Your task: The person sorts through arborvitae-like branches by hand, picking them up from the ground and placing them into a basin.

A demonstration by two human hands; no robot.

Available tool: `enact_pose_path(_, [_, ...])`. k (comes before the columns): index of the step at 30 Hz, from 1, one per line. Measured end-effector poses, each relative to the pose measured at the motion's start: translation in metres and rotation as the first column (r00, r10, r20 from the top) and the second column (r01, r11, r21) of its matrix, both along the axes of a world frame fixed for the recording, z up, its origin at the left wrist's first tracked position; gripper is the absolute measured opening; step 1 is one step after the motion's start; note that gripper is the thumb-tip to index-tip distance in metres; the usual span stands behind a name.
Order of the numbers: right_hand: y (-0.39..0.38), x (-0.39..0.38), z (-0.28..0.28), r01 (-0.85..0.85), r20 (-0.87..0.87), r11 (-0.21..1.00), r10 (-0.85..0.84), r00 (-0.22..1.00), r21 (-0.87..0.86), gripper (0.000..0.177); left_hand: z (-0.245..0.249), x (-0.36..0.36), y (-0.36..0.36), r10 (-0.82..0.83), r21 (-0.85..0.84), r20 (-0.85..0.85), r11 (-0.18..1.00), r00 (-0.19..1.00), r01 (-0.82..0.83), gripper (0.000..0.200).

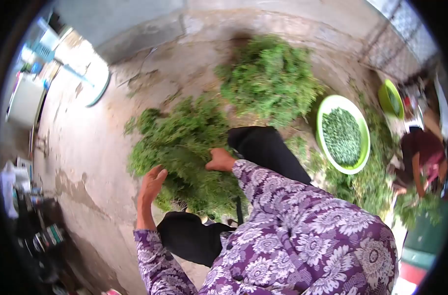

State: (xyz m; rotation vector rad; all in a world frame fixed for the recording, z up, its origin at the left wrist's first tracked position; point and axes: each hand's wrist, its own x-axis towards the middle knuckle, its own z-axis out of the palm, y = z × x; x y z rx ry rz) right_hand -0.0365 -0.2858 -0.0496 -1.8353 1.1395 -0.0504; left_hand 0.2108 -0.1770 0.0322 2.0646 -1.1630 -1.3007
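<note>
A loose heap of feathery green leafy branches (184,140) lies on the floor between my knees. My left hand (152,183) is at the heap's near left edge, with its fingers stretched out and nothing visible in them. On the heap's right side, my right hand (220,160) touches the foliage. Its thumb stands apart from its fingers, and leaves partly cover the fingertips. Some pale round shapes show under the heap near my left knee, too small to make out.
A second heap of green branches (275,81) lies farther off by the wall. To the right stands a light-green basin (366,142) of small leaves, with scattered stems around it. A person (423,157) handles greens at far right, near another green basin (385,101).
</note>
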Motion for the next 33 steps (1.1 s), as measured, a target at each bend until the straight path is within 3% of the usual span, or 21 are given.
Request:
enact_pose_path(2, [-0.002, -0.005, 0.017, 0.068, 0.034, 0.998, -0.068, 0.997, -0.006, 0.052, 0.022, -0.022, -0.019, -0.026, -0.017, -0.175, 1.000, 0.984, 0.023, 0.052])
enact_pose_path(3, [-0.003, -0.007, 0.027, 0.095, 0.068, 0.995, -0.096, 0.993, 0.022, 0.052, 0.032, -0.034, -0.026, -0.066, -0.013, -0.173, 0.998, 0.983, 0.065, 0.052])
enact_pose_path(5, [-0.010, -0.015, 0.032, 0.120, 0.129, 0.992, -0.125, 0.984, 0.051, 0.051, 0.051, -0.076, -0.032, 0.072, -0.006, -0.370, 0.997, 0.926, -0.080, 0.048])
enact_pose_path(7, [-0.009, -0.022, 0.032, 0.216, 0.312, 0.975, -0.218, 0.925, 0.042, 0.053, 0.060, -0.105, -0.034, 0.117, -0.007, -0.399, 0.991, 0.909, -0.130, 0.043])
enact_pose_path(9, [-0.007, -0.051, 0.056, 0.233, 0.285, 0.970, -0.241, 0.928, 0.063, 0.053, 0.044, -0.125, -0.026, 0.226, 0.034, -0.656, 0.962, 0.720, -0.270, 0.045])
enact_pose_path(10, [-0.005, -0.063, 0.059, 0.264, 0.284, 0.962, -0.272, 0.919, 0.068, 0.052, 0.032, -0.132, -0.023, 0.225, 0.032, -0.643, 0.963, 0.733, -0.267, 0.045])
enact_pose_path(11, [-0.023, -0.063, 0.034, 0.260, 0.287, 0.960, -0.279, 0.916, 0.101, 0.051, -0.007, -0.131, -0.037, 0.077, -0.143, -0.407, 0.979, 0.910, -0.146, 0.045])
enact_pose_path(12, [-0.023, -0.064, 0.040, 0.288, 0.270, 0.953, -0.302, 0.914, 0.094, 0.050, -0.011, -0.120, -0.035, -0.071, -0.279, -0.117, 0.960, 0.991, 0.036, 0.045])
enact_pose_path(13, [-0.023, -0.068, 0.049, 0.299, 0.262, 0.950, -0.314, 0.913, 0.094, 0.048, 0.031, -0.145, -0.036, 0.114, -0.188, -0.359, 0.963, 0.926, -0.191, 0.045])
enact_pose_path(14, [-0.022, -0.064, 0.047, 0.312, 0.302, 0.940, -0.340, 0.891, 0.138, 0.047, 0.069, -0.181, -0.044, 0.299, -0.060, -0.561, 0.915, 0.772, -0.398, 0.045])
enact_pose_path(16, [-0.020, -0.066, 0.063, 0.271, 0.359, 0.945, -0.321, 0.876, 0.184, 0.046, 0.068, -0.188, -0.056, 0.259, -0.080, -0.578, 0.926, 0.774, -0.370, 0.045])
enact_pose_path(18, [-0.017, -0.069, 0.086, 0.208, 0.397, 0.960, -0.268, 0.878, 0.188, 0.046, 0.076, -0.196, -0.063, 0.369, 0.049, -0.642, 0.894, 0.672, -0.444, 0.044])
enact_pose_path(21, [-0.012, -0.075, 0.093, 0.212, 0.462, 0.960, -0.274, 0.843, 0.182, 0.046, 0.079, -0.201, -0.063, 0.443, -0.025, -0.588, 0.826, 0.677, -0.563, 0.042])
enact_pose_path(23, [-0.011, -0.079, 0.094, 0.098, 0.548, 0.899, -0.343, 0.763, 0.426, 0.046, 0.070, -0.195, -0.058, 0.467, 0.003, -0.639, 0.796, 0.611, -0.605, 0.040])
enact_pose_path(27, [-0.005, -0.071, 0.094, -0.019, 0.596, 0.905, -0.264, 0.758, 0.426, 0.050, 0.040, -0.164, -0.039, 0.548, 0.074, -0.662, 0.726, 0.511, -0.684, 0.039])
enact_pose_path(29, [0.001, -0.073, 0.107, -0.115, 0.666, 0.814, -0.374, 0.646, 0.569, 0.067, 0.037, -0.150, -0.027, 0.562, 0.107, -0.679, 0.712, 0.472, -0.694, 0.037])
enact_pose_path(30, [0.006, -0.070, 0.100, -0.107, 0.666, 0.825, -0.363, 0.651, 0.555, 0.067, 0.042, -0.150, -0.017, 0.562, 0.096, -0.704, 0.680, 0.433, -0.727, 0.034])
enact_pose_path(32, [0.012, -0.058, 0.070, 0.177, 0.497, 0.856, -0.438, 0.749, 0.486, 0.077, 0.037, -0.142, -0.004, 0.538, 0.088, -0.745, 0.665, 0.394, -0.742, 0.032])
enact_pose_path(33, [0.011, -0.057, 0.063, 0.202, 0.493, 0.861, -0.442, 0.749, 0.466, 0.077, 0.028, -0.135, 0.001, 0.522, 0.089, -0.757, 0.677, 0.392, -0.731, 0.033])
